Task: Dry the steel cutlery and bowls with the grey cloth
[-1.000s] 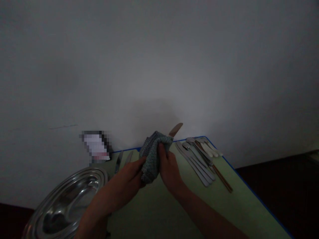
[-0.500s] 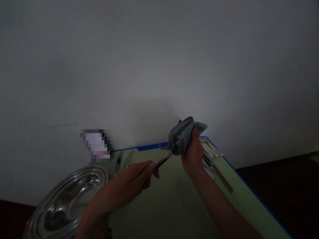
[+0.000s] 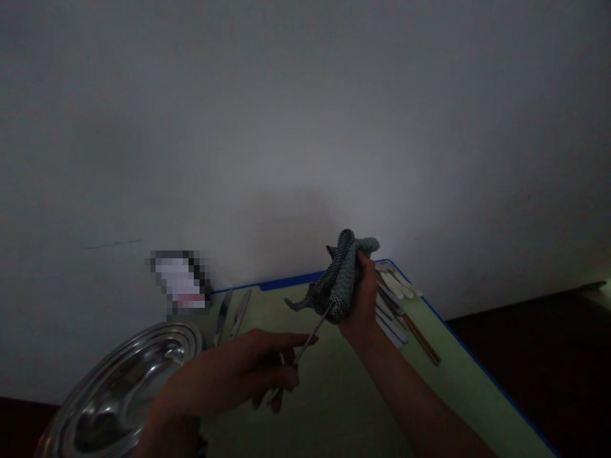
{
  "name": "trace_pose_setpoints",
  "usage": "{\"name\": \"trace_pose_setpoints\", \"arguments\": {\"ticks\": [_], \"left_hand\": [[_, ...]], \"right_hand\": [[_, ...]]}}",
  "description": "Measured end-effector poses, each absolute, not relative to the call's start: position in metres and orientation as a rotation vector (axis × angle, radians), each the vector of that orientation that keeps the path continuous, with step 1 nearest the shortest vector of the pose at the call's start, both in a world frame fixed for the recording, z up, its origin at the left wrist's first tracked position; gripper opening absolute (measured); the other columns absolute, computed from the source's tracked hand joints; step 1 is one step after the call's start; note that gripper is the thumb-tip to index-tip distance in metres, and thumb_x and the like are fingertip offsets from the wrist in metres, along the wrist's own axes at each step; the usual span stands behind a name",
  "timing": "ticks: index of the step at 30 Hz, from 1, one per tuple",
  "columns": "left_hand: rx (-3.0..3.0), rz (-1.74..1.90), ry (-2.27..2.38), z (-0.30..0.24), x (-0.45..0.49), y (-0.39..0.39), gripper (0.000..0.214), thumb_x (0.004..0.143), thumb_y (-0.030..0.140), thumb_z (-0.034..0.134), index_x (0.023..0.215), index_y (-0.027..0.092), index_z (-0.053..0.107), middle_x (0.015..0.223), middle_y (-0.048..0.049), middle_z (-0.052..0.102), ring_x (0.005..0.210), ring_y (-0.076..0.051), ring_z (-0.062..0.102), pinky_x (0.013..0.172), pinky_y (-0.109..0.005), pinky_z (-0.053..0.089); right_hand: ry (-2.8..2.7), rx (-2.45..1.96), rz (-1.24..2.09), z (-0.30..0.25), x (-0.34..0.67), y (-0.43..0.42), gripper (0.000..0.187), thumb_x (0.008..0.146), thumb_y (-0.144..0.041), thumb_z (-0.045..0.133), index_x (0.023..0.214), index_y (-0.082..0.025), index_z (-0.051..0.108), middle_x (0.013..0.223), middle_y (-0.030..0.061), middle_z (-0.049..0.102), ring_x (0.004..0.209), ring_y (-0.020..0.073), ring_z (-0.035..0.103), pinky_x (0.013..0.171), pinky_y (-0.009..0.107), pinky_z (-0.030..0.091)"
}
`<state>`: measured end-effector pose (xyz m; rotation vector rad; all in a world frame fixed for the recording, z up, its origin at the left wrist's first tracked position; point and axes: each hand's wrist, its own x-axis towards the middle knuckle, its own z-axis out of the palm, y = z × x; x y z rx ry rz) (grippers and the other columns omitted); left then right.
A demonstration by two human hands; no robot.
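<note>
My left hand (image 3: 258, 366) grips the thin handle of a metal utensil (image 3: 312, 335), its index finger stretched along the shaft. The utensil slants up to the right, and its far end is hidden inside a bunched grey checked cloth (image 3: 340, 275), so its kind does not show. Around that cloth my right hand (image 3: 361, 304) is closed, thumb on top. Both hands are above the green tabletop (image 3: 329, 394). Two table knives (image 3: 223, 316) lie beyond my left hand, side by side near the back edge.
A shiny oval steel basin (image 3: 193, 337) stands at the left. On the right lie several white-handled pieces of cutlery (image 3: 403, 287), more metal cutlery (image 3: 390, 324) and brown sticks or handles (image 3: 422, 340). A blurred-out upright object (image 3: 179, 280) leans by the grey wall (image 3: 305, 127).
My left hand has lowered and shifted its hold, with the utensil now turned steeper and more of its shaft showing. The cloth and my right hand have moved slightly left, and the cloth has refolded.
</note>
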<state>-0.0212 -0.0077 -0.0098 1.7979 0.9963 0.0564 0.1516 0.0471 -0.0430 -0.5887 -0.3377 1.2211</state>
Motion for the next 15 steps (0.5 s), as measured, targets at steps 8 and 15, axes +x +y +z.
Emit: {"name": "trace_pose_setpoints", "arguments": {"ticks": [8,15], "left_hand": [[1.868,0.170,1.155,-0.005,-0.015,-0.011,0.040,0.085,0.045,0.045,0.113,0.020,0.057,0.071,0.0027,0.059,0.059,-0.010,0.056,0.055,-0.020,0.044],[1.972,0.173,1.212,-0.002,0.001,-0.002,0.024,0.085,0.037,0.041,0.071,0.019,0.050,0.061,0.0028,0.056,0.058,-0.012,0.055,0.057,-0.022,0.043]], "right_hand": [[-0.413,-0.756,1.193,-0.050,0.140,0.043,0.043,0.072,-0.054,0.054,0.094,-0.019,0.066,0.094,0.0024,0.068,0.087,0.0167,0.061,0.077,0.029,0.047],[-0.453,-0.934,1.269,-0.065,0.117,0.032,0.037,0.070,-0.052,0.060,0.085,-0.019,0.067,0.086,0.0021,0.069,0.082,0.0168,0.062,0.073,0.026,0.046]]}}
